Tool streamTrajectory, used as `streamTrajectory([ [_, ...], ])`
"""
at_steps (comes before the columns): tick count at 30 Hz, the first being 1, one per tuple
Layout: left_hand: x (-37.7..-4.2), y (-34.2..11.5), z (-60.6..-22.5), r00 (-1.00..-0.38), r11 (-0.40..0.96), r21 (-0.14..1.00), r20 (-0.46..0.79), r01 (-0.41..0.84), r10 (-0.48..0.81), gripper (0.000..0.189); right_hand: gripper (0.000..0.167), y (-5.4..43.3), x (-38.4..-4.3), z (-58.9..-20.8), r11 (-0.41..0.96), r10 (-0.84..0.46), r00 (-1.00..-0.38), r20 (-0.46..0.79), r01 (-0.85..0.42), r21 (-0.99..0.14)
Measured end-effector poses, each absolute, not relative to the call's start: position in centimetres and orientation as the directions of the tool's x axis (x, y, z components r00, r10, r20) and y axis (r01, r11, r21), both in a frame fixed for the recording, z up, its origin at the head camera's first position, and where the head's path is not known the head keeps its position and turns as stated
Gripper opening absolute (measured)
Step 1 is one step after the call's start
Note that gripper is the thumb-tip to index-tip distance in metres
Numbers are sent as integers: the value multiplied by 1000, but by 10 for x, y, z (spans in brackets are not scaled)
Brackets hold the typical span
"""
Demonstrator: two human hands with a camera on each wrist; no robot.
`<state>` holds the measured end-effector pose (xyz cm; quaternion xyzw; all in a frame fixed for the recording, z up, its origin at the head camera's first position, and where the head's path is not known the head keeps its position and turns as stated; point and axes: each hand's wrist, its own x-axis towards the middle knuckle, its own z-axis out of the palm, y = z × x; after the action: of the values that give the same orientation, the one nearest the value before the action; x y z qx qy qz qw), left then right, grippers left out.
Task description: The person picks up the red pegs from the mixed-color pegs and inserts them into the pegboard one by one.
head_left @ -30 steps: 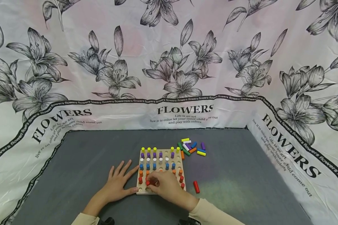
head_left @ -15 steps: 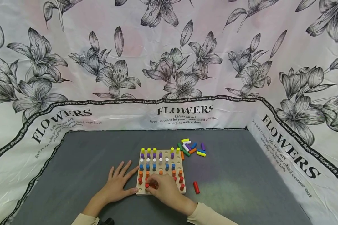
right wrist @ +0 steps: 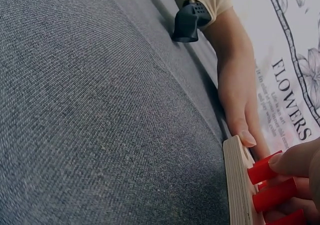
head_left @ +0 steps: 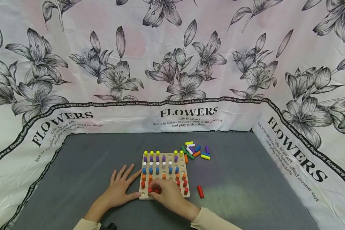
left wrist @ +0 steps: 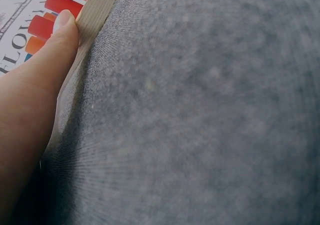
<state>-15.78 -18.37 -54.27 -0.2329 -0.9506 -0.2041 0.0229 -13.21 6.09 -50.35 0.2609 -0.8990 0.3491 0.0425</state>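
Observation:
A wooden pegboard [head_left: 145, 197] bears rows of coloured pegs: yellow, purple, white, blue, orange and red. At its front row, my right hand [head_left: 169, 193] pinches a red peg [right wrist: 262, 171] between thumb and fingers. In the right wrist view that peg stands in the board, with another red peg [right wrist: 275, 195] beside it. My left hand [head_left: 119, 188] lies spread on the table to the left, its thumb touching the board's front left corner. The left wrist view shows this thumb against the wooden edge [left wrist: 97, 15]. Part of the lower rows is hidden under my right hand.
A loose red peg [head_left: 200, 191] lies right of the board. Several mixed pegs [head_left: 190, 149] are piled behind its right corner, one orange peg [head_left: 186, 158] close against the edge. A flower-printed cloth [head_left: 187, 118] walls in the grey table [head_left: 233, 166].
My right hand has shifted slightly toward the board's front edge with the red peg, then stayed almost still. The left hand has not moved.

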Motion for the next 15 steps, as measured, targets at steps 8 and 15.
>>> streamTrajectory([
  [8,-158,-184,-545,-895,813,379,123,441,428,83,12,62,-132,-504,616,-454,-855,251,-504,-606],
  [15,-158,-184,-543,-896,814,379,122,440,427,84,11,63,-132,-504,613,-455,-854,250,-505,-607],
])
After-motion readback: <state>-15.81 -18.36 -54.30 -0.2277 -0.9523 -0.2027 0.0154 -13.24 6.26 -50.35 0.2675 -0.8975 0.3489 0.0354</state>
